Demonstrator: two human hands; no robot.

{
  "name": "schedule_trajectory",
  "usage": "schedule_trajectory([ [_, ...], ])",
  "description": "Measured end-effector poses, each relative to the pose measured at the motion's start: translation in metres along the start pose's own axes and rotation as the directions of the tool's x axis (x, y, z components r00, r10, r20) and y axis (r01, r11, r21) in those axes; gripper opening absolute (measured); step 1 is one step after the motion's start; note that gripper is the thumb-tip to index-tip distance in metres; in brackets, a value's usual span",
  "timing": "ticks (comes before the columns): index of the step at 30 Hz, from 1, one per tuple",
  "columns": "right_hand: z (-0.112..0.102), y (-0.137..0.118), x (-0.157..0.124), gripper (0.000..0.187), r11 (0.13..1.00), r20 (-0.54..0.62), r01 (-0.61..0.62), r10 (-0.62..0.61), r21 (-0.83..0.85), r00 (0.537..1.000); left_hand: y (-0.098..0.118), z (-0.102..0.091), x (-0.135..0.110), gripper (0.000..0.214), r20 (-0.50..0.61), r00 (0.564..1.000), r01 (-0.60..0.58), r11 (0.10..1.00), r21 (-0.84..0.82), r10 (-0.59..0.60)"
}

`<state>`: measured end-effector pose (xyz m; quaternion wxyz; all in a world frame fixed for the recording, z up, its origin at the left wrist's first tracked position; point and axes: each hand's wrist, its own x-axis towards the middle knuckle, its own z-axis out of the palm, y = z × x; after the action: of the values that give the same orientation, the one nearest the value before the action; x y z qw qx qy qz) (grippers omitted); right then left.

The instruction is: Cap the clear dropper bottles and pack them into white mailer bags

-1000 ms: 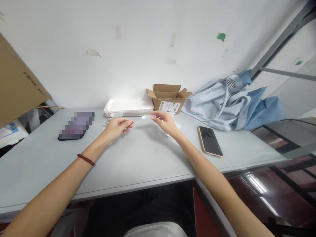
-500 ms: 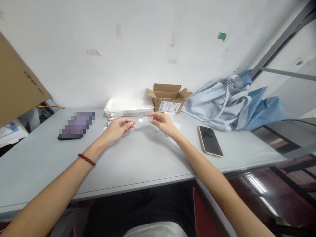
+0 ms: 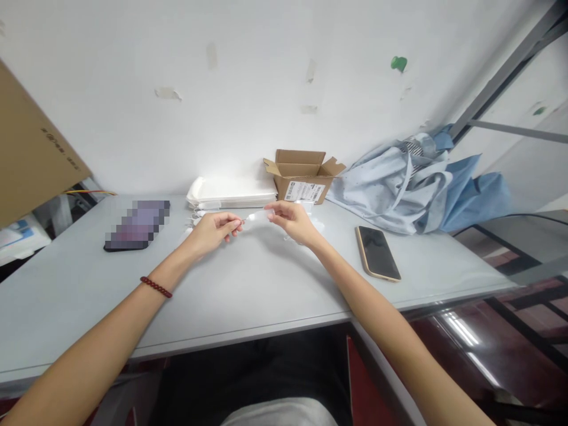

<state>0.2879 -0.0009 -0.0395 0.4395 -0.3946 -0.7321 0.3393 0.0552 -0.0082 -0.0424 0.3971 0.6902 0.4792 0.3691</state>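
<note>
My left hand [image 3: 212, 230] and my right hand [image 3: 290, 220] meet above the middle of the grey table [image 3: 248, 284], both pinched closed. Between their fingertips they hold a small white piece [image 3: 255, 217]; it is too small to name. The left wrist carries a dark red bead bracelet [image 3: 155, 287]. Small white bits [image 3: 195, 218] lie on the table just behind the left hand, and more white bits [image 3: 318, 223] lie behind the right hand.
A stack of white flat packets [image 3: 231, 192] and an open cardboard box [image 3: 304, 174] stand by the wall. A phone [image 3: 377, 253] lies face up on the right, a dark blurred device [image 3: 137, 225] on the left. Blue cloth [image 3: 417, 183] is heaped at the right rear.
My right hand has drawn left and closer to my left hand, so the fingertips now nearly meet on the small white piece. The left hand has barely moved.
</note>
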Motion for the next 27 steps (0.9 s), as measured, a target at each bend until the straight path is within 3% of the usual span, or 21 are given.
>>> schedule_trajectory([
  [27, -0.0015, -0.0013, 0.0005, 0.026, 0.994, -0.01, 0.011, -0.012, -0.106, 1.0, 0.0054, 0.0023, -0.0026, 0.027, -0.002, 1.0, -0.007, 1.0, 0.028, 0.007],
])
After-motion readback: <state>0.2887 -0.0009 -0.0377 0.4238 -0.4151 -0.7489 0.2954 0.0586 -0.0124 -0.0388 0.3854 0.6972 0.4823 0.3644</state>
